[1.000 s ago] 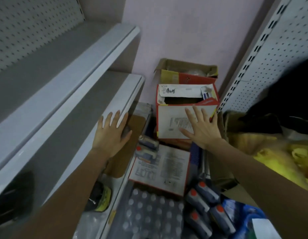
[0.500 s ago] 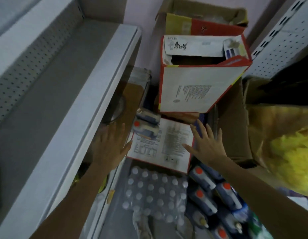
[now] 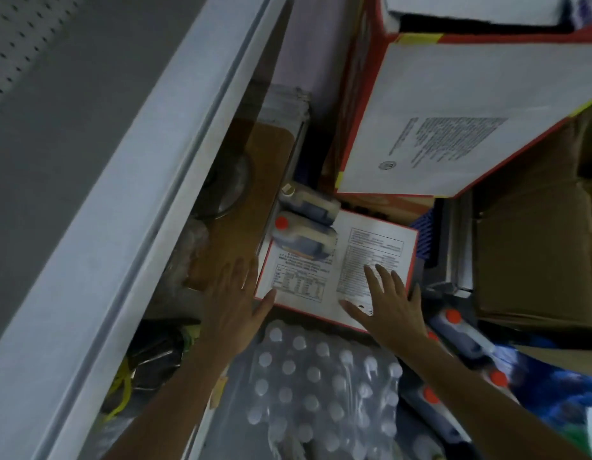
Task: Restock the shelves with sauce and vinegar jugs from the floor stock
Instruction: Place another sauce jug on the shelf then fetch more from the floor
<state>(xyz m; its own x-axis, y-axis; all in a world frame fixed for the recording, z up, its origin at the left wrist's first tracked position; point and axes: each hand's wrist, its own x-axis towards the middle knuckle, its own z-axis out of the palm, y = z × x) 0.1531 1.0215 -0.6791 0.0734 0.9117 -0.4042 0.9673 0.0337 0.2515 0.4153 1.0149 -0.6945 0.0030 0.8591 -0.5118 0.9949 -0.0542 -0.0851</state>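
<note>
A low red-edged carton [image 3: 337, 270] with a white printed top lay on the floor stock, and everything here is placed against it. Two jugs [image 3: 304, 227] lay on their sides across its far left corner, one with a red cap [image 3: 281, 223] and, just beyond it, one with a pale cap [image 3: 288, 190]; they touched each other.

The left hand [image 3: 236, 300] hung at the carton's near left corner, fingers spread wide and empty, its thumb reaching across the carton's near edge. The jugs lay just beyond its fingertips, apart from them. The right hand [image 3: 392, 307] hovered over or on the carton's near right part, also splayed and holding nothing; whether the palm pressed on the print could not be told. The jugs lay up and to the left of it, across the carton top.

Nearer than the carton sat a shrink-wrapped pack of white-capped bottles [image 3: 321, 383]. To the carton's right, more jugs with red caps [image 3: 460, 330] lay beside the right forearm. Beyond the carton stood a taller white-and-red box [image 3: 454, 121], and right of that, plain brown cardboard [image 3: 533, 260]. To the carton's left ran the pale edge of a shelf [image 3: 148, 200], with a brown board [image 3: 251, 180] below it.
</note>
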